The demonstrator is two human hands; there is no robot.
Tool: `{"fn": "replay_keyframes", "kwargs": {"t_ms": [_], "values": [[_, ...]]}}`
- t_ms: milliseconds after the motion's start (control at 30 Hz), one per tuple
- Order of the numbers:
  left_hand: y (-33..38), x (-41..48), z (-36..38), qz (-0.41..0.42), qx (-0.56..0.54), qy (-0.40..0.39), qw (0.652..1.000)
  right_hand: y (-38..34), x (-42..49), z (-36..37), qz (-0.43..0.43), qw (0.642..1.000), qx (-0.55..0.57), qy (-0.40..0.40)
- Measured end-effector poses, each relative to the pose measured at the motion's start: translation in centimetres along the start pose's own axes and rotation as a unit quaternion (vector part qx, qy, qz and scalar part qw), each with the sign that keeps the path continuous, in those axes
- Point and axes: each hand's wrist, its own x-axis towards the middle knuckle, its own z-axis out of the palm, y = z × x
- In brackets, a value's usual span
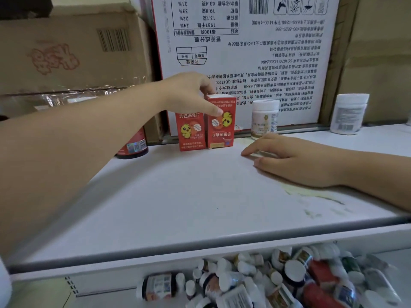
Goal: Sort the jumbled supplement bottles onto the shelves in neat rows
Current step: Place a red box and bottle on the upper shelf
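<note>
Two red supplement boxes with a yellow chick stand side by side at the back of the white shelf (pixel 178 196). My left hand (pixel 191 94) grips the right red box (pixel 221 130) from above, thumb on its front; this box stands upside down. The left red box (pixel 191 135) touches it. My right hand (pixel 295 158) rests flat on the shelf, fingers pointing left, holding nothing. A white bottle (pixel 264 117) stands just behind my right fingers. Another white bottle (pixel 349 114) stands at the far right. A dark red-labelled bottle (pixel 133 147) is partly hidden behind my left forearm.
A jumbled pile of bottles (pixel 278 281) lies on the lower shelf below the front edge. A white printed carton (pixel 244 52) and a brown cardboard box (pixel 66 52) form the wall behind the shelf. A yellowish stain (pixel 311 196) marks the shelf near my right wrist.
</note>
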Motion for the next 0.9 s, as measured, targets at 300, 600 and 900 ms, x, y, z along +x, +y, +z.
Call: {"fn": "replay_keyframes", "kwargs": {"t_ms": [300, 600, 900], "values": [[-1.0, -0.2, 0.1, -0.013, -0.012, -0.02, 1.0, 0.4, 0.2, 0.1, 0.001, 1.0, 0.01, -0.006], [-1.5, -4.6, -1.2, 0.013, 0.041, 0.129, 0.991, -0.7, -0.4, -0.2, 0.009, 0.999, -0.03, 0.006], [-4.6, -15.5, -1.4, -0.024, 0.098, 0.0, 0.995, -5.8, -3.5, -1.5, 0.058, 0.996, -0.068, 0.029]]}}
